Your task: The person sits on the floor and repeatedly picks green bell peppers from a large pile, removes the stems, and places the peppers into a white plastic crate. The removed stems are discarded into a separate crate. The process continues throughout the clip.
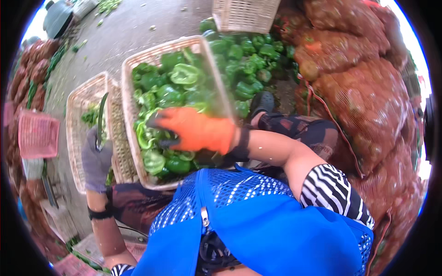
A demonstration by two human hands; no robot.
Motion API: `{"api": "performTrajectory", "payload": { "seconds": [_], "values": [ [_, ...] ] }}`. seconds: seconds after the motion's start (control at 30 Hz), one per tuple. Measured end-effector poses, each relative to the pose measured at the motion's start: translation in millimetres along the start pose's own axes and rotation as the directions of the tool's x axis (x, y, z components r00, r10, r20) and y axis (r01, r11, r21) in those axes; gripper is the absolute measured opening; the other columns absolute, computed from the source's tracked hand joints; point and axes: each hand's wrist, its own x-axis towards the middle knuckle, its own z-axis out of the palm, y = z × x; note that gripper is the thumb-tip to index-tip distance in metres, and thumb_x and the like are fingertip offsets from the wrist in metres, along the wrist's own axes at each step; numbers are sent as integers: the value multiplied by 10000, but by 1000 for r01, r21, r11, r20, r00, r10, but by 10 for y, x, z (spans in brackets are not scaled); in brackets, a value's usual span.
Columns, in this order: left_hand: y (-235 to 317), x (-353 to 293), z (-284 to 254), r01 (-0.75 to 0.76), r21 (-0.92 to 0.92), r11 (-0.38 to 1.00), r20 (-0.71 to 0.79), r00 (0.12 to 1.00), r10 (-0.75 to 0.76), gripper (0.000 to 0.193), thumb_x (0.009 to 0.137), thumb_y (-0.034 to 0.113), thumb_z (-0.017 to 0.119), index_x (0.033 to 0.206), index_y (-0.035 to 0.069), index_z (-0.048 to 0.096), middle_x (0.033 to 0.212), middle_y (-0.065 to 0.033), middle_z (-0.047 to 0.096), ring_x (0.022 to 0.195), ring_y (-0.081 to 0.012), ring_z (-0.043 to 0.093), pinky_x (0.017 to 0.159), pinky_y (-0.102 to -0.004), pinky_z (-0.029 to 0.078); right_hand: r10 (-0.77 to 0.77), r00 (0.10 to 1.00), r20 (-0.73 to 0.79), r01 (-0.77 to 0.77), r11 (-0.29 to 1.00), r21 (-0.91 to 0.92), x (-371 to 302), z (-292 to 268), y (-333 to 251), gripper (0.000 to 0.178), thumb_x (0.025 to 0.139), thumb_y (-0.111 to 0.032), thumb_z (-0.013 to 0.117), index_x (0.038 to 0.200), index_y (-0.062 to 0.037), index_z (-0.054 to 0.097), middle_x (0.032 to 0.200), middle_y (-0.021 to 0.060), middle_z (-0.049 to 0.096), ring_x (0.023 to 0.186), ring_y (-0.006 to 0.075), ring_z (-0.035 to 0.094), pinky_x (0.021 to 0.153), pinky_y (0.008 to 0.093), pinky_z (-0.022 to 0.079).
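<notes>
My left hand (95, 163), in a grey glove, is closed round a knife; its thin, curved blade (100, 117) points away from me. The hand is beside a narrow pale basket (73, 138) with some green bits in it. My right hand (202, 131), in an orange glove with dark fingertips, is over a large pale plastic basket (223, 85) of green peppers (169, 94). Motion smears its fingers, which reach among the peppers; whether they grip one is unclear. A pepper near the far end (185, 73) shows its open, cut inside.
Loose green peppers (255, 60) lie on the floor right of the large basket, below another pale basket (246, 16). Full red mesh sacks (359, 106) pile up along the right. At the left stands a pink basket (38, 134), with more sacks (34, 62) behind.
</notes>
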Motion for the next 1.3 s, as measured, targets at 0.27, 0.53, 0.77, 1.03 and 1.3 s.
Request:
{"api": "performTrajectory", "payload": {
  "seconds": [0.27,0.53,0.77,1.03,1.3],
  "values": [
    [671,29,259,401,-268,876,241,908,-342,467,820,168,690,1234,-23,588,746,-30,592,496,-72,497,446,-240,409,793,154,-590,-959,263,104,-1495,-1020,1933,705,769,-395,763,1347,-69,524,1299,201,585,1184,351,583,977,397,491],
    [949,394,683,498,-226,837,373,838,-398,509,783,158,706,1249,-3,579,714,-31,590,483,-101,526,439,-254,427,796,521,-310,-758,263,-597,-1317,-762,3117,867,750,-353,767,1494,-148,372,1526,229,356,1329,389,455,1064,431,433],
    [1285,470,888,0,-64,998,243,970,16,420,765,13,584,1183,-6,628,775,-50,626,607,-122,569,574,-255,471,845,408,-345,-136,430,893,-1243,-1198,2933,499,903,-215,654,1348,-20,537,1217,129,659,1089,229,633,945,342,495],
    [1828,808,955,-517,-227,825,149,819,554,517,760,3,558,1276,20,534,1248,-256,598,1162,-412,584,1013,-440,474,314,918,-241,23,564,825,-389,-1420,989,304,894,-66,646,1197,-36,642,1224,109,633,1143,234,608,963,380,515],
    [1626,307,484,-139,-225,964,520,820,240,736,751,-29,634,1438,51,383,1243,-143,617,1124,-240,607,969,-332,482,83,996,45,-89,662,744,-3,-1151,1,788,775,-149,829,1449,-74,429,1417,178,478,1195,259,583,1033,344,470]
  ]
}}
